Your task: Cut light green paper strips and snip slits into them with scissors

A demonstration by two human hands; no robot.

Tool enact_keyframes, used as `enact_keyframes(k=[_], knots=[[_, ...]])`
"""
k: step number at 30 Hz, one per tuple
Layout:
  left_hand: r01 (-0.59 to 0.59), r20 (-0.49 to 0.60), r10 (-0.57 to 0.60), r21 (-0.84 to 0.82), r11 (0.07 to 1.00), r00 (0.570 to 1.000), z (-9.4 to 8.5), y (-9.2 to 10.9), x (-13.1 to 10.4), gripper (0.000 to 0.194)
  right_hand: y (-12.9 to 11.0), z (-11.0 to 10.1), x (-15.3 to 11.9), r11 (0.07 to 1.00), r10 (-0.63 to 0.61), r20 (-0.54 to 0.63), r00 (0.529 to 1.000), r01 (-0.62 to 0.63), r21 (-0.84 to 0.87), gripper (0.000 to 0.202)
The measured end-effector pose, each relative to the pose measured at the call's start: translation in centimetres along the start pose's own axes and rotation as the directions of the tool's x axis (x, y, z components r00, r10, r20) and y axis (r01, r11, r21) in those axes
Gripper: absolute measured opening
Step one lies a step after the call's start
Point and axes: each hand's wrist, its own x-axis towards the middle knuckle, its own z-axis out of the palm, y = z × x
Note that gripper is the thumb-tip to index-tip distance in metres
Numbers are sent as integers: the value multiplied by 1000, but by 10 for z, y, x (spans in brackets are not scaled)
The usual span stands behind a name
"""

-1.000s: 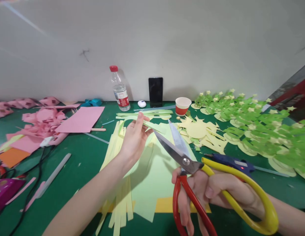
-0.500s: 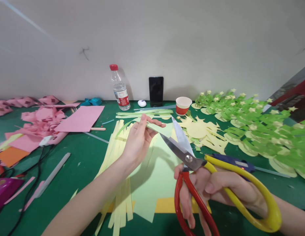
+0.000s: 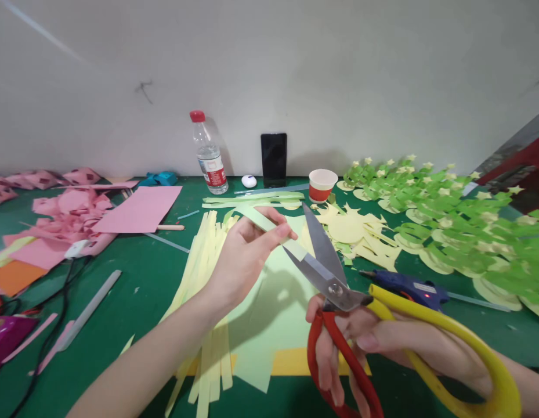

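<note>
Head-worn view, facing forward and down (fairly close).

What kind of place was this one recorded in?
Probably a papercraft workspace: the scissors, the glue gun and the rows of green paper plants with stars suggest it, though whether home or workshop, I cannot tell.

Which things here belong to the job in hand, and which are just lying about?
Likely in the job: scissors in right hand; pale green paper strip in left hand.
Probably just lying about: water bottle, smartphone, paper cup, pink paper sheet.
</note>
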Motion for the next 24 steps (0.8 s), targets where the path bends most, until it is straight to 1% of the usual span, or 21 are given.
enact_keyframes(k=[4,8,10,14,18,20,24], knots=[[70,65,-71,23,997,995,0,1,-5,9,-5,5,-3,999,23,-37,999,-24,-42,36],[125,83,-139,153,980,987,-3,4,-5,4,-2,4,-3,995,-15,-48,999,11,-100,41],[157,93,-176,182,971,980,-5,7,-4,4,1,3,-3,994,-35,-59,998,28,-105,42],[153,165,-180,164,974,970,-9,12,-2,5,11,5,-1,993,-72,-118,990,60,-105,44],[152,182,-188,194,969,965,-12,14,-1,3,21,8,-2,984,-151,-171,974,132,-121,45],[157,180,-195,209,965,964,-12,15,-1,2,24,9,-4,988,-134,-171,976,117,-105,47],[162,180,-208,241,957,962,-13,14,-1,6,27,10,-10,999,-31,-181,983,23,-47,44]])
